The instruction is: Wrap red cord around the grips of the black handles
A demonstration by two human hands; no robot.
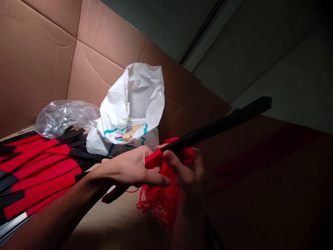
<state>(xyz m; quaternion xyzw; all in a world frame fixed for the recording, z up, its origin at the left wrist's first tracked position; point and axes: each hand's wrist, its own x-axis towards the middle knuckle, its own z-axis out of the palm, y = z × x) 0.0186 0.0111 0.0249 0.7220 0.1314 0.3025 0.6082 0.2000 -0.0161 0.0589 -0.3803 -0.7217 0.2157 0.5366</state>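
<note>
Both hands are together in the middle of the view, and both are clamped on one long strip (218, 128), whose near part is red and whose far part is black. The left hand (135, 166) comes from the lower left; it holds the red part between its thumb and its fingers. The right hand (186, 170) is just beside it, with the thumb pressed near the place where red meets black. From there the black part points upward to the right, tilted, free in the air.

Under the hands hangs a bunch of red strings (161, 201) — loose and tangled, with many small loops. Below the left wrist a dark end piece (113, 196) shows; I cannot tell if it belongs to the same strip.

At the left, near the left forearm, lies a pile of red and black strips (47, 172), one over another. Behind this pile is a crumpled clear plastic bag (66, 116), and next to it stands a white bag (114, 111), open at the top, with blue marks and printed text. Cardboard (99, 62) rises behind the bags. The tabletop (104, 222) is light brown — its right side is too dark to read.
</note>
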